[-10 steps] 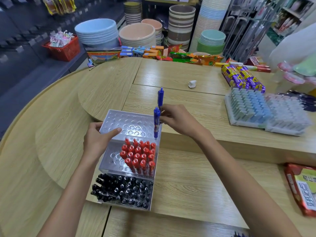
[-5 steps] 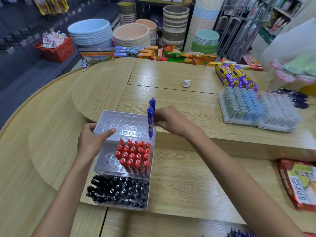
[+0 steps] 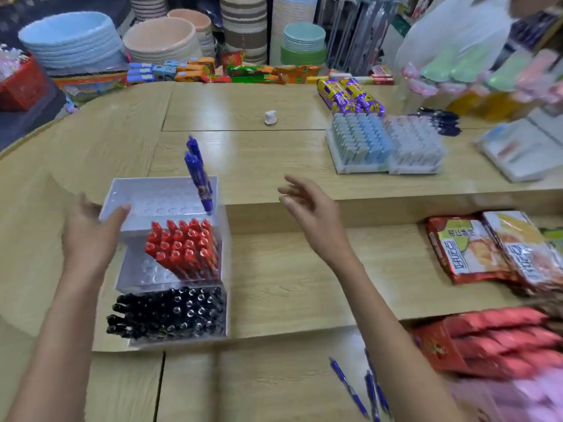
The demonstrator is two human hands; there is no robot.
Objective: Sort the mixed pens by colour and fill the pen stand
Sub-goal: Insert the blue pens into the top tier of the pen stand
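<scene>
Counter (image 3: 274, 269); stand (image 3: 158, 196): 2 blue pens (image 3: 198, 175).

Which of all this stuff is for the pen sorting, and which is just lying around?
For the job:
- clear pen stand
- two blue pens standing in its top tier
- red pens
- black pens
- loose blue pens on the counter
- left hand steadying the stand, right hand open

Just lying about:
- stacked bowls
- snack packets
- eraser trays
- small white object
</scene>
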